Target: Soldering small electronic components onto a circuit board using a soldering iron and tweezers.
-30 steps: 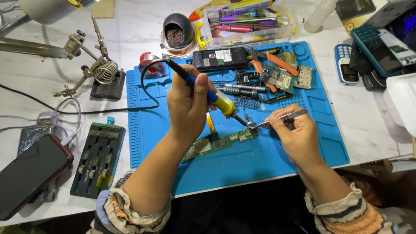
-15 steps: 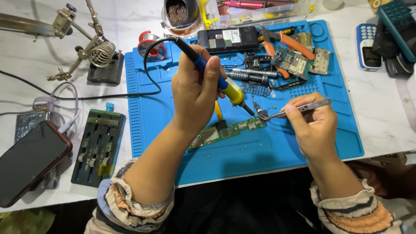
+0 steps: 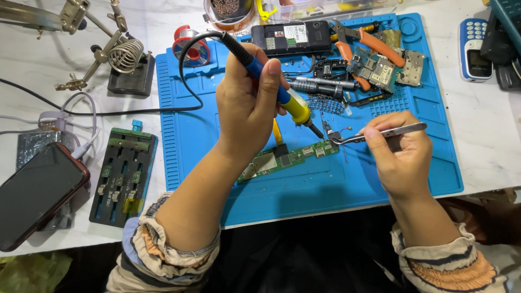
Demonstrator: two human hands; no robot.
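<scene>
My left hand (image 3: 247, 106) grips a soldering iron (image 3: 290, 103) with a blue and yellow handle, tip pointing down to the right end of a long green circuit board (image 3: 285, 158). The board lies on a blue work mat (image 3: 190, 141). My right hand (image 3: 396, 154) pinches metal tweezers (image 3: 380, 133), whose tips hold a small part just beside the iron's tip, above the board's right end.
On the mat's far edge lie a dark phone body (image 3: 290, 38), orange-handled pliers (image 3: 358, 46), more circuit boards (image 3: 380, 65) and a solder reel (image 3: 190, 46). To the left stand an iron stand (image 3: 127, 68), a black board holder (image 3: 122, 173) and a dark phone (image 3: 35, 192). A blue keypad phone (image 3: 475, 49) lies right.
The view has shifted and closed in on the mat. Both hands keep their grips; the iron tip and tweezers stay together at the board's right end.
</scene>
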